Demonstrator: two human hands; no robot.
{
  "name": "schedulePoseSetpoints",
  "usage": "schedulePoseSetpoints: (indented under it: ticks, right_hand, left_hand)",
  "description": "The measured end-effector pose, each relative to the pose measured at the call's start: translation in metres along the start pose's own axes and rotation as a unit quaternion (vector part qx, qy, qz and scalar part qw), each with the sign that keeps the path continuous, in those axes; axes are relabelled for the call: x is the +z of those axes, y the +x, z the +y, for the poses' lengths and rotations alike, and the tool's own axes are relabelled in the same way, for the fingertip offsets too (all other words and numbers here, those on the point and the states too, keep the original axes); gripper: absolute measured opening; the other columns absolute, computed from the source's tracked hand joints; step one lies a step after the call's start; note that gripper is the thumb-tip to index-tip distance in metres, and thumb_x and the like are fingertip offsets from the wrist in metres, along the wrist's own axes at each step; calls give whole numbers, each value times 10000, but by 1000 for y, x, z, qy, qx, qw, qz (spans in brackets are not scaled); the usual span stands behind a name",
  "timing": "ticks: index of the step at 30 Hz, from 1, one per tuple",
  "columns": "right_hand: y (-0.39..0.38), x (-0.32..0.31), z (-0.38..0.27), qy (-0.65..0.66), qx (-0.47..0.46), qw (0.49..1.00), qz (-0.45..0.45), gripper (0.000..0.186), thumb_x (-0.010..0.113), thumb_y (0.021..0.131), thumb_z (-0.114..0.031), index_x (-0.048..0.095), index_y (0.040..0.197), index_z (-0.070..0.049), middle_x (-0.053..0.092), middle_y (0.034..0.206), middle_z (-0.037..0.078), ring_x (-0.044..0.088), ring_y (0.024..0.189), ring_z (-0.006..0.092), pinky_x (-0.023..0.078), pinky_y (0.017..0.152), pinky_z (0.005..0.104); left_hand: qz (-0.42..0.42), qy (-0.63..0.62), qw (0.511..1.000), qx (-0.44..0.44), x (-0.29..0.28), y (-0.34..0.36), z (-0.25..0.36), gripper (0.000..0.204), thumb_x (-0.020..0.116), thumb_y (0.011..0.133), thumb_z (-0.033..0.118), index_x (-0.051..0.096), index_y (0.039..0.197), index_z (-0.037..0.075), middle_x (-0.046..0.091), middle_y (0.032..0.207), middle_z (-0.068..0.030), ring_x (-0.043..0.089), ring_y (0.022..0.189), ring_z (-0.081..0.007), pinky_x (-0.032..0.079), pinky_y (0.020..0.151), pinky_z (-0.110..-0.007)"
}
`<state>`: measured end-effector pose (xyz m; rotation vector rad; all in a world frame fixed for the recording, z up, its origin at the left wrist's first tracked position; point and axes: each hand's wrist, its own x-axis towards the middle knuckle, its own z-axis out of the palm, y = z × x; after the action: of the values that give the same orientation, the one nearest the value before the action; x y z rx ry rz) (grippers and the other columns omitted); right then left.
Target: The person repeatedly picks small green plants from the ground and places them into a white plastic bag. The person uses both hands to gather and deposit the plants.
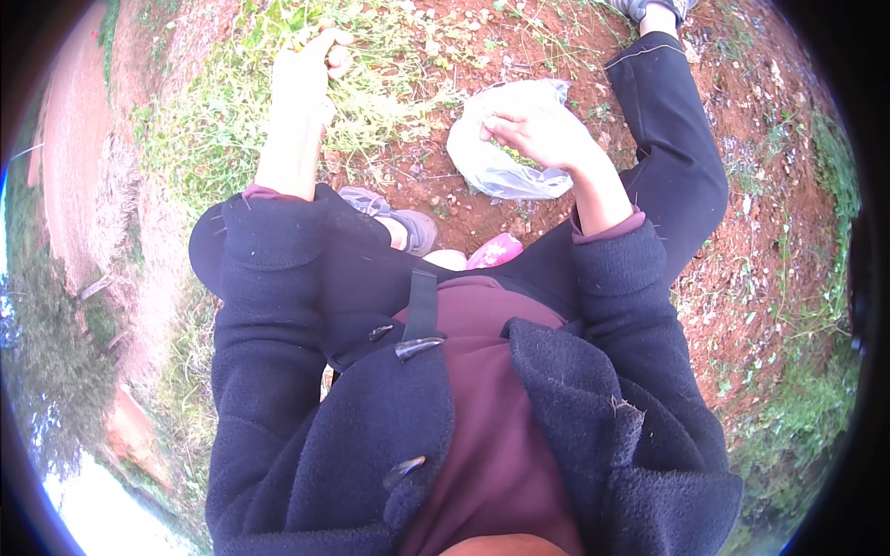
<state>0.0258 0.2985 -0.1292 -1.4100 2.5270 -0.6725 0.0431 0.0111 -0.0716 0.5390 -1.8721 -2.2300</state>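
Note:
My left hand [311, 69] is among low green plants [389, 93] at the upper left. Its fingers are curled closed, and whatever they hold is hidden. Over the mouth of a thin, whitish see-through plastic bag [505, 183] is my right hand [533, 134]. Its thumb and fingers are pressed together, with the fingertips toward the left. Anything in that pinch is too small to make out. The bag rests on the reddish soil between my legs, with a little yellow-green plant matter showing inside below the right hand.
My grey shoe [408, 227] stands on the soil left of the bag. A pink patterned thing [496, 250] and a pale rounded thing lie between my thighs. My other leg [672, 120] stretches forward at the right. Weeds and stones dot the red soil [742, 287].

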Motion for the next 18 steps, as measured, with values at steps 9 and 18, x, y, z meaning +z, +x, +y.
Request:
schedulePoseSetpoints:
  ticks: [9,18]
  right_hand:
    - [-5,-7,-1,-20,166,986,8,275,578,891,-205,626,1107,-42,637,1065,152,611,992,305,472,880,370]
    - [26,-9,-45,547,130,824,76,362,448,974,-295,614,1193,-59,644,1143,62,594,1044,177,467,888,319]
  left_hand:
    - [-29,-66,997,3,4,-5,4,154,566,898,44,541,1044,4,616,826,-88,504,628,-92,389,513,-193]
    - [-63,-68,996,-12,17,-8,-1,167,568,901,50,545,1055,-8,646,920,-135,603,730,-157,508,622,-247]
